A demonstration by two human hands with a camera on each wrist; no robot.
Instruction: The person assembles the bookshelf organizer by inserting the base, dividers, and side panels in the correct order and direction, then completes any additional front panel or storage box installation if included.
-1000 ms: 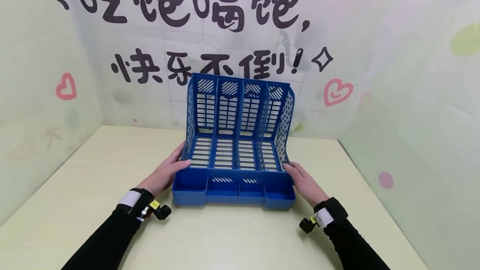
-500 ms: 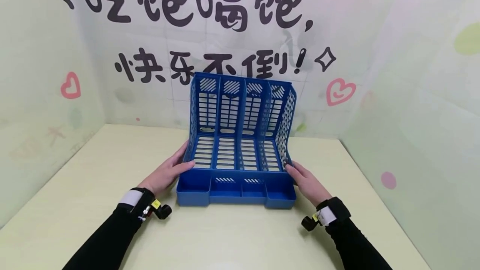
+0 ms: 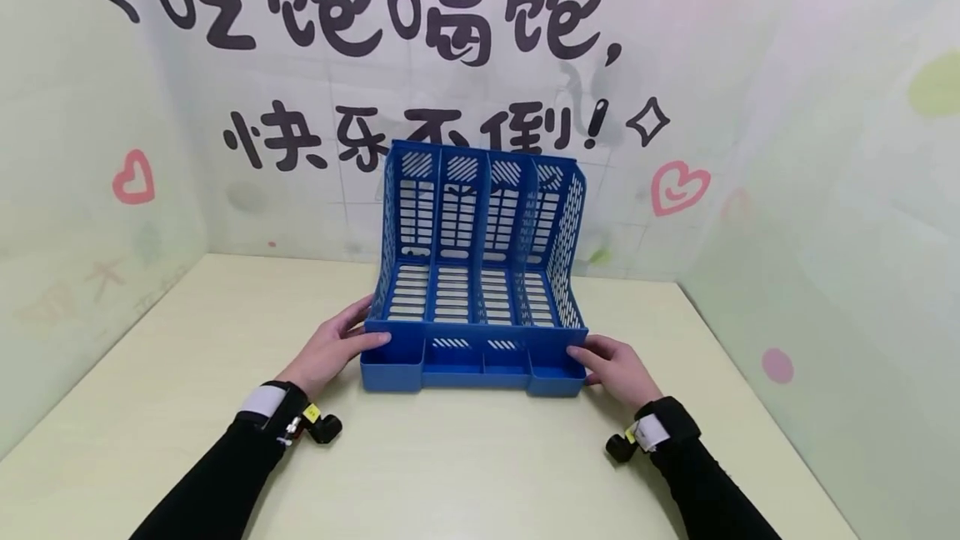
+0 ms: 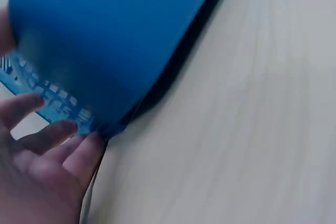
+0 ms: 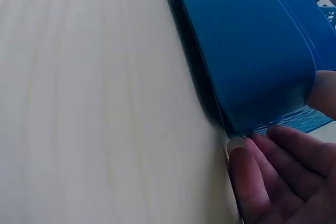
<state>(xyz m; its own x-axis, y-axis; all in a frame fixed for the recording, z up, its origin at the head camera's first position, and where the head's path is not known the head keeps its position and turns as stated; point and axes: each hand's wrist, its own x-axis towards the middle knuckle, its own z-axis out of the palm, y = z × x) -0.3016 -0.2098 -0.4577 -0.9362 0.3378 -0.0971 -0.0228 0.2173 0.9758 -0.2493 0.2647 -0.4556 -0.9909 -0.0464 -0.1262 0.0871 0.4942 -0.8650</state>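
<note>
A blue plastic file rack (image 3: 468, 332) stands at the middle of the table in the head view, its upright slots at the back and a row of small compartments along the front. My left hand (image 3: 333, 348) holds its left front corner, thumb over the front part and the other fingers at the side. At the opposite corner my right hand (image 3: 617, 369) grips the rack, with the thumb over the right front compartment. Both wrist views show fingers by the rack's lower edge, close to the tabletop. Parts of the fingers are hidden by the rack.
The pale wooden table (image 3: 450, 465) runs back to a printed wall sheet (image 3: 300, 73) with black characters and pink hearts. Side sheets rise at the table's left and right edges. Each wrist wears a strapped camera.
The rack has shifted slightly away from me, its front edge now farther back. My right thumb has moved from the side panel down to the front compartment; the left thumb also sits on the front part.
</note>
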